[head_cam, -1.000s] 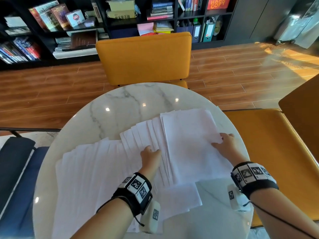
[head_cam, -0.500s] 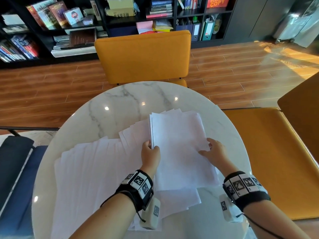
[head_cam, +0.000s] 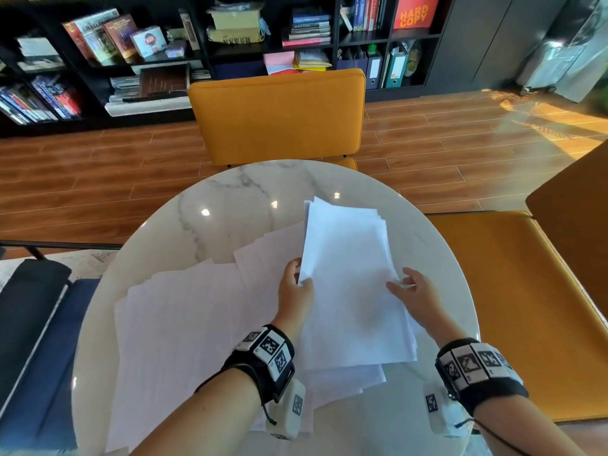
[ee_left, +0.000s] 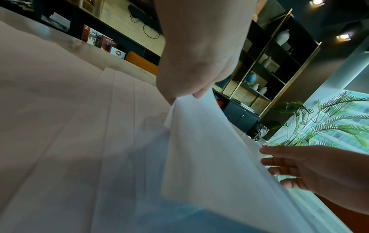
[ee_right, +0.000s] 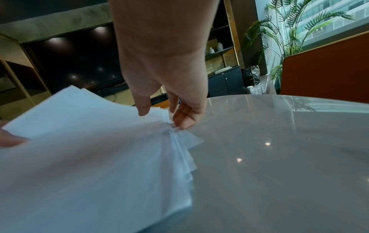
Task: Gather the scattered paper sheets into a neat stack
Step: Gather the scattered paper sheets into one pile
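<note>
From above, our left hand (head_cam: 295,291) pinches a half-tidy pile (head_cam: 348,284) near the table's (head_cam: 230,199) right edge; loose sheets (head_cam: 177,324) cover the left side. The left wrist view shows that pinch. The right wrist view shows our right hand's (ee_right: 169,94) fingers (ee_right: 184,119) loosely bent at the pile's fanned edge; the sheet count is unclear.

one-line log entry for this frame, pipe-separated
phase: gathering | left hand: pinches bundle left edge, lifted | right hand: fingers at bundle right edge | loose sheets: spread on table
</note>
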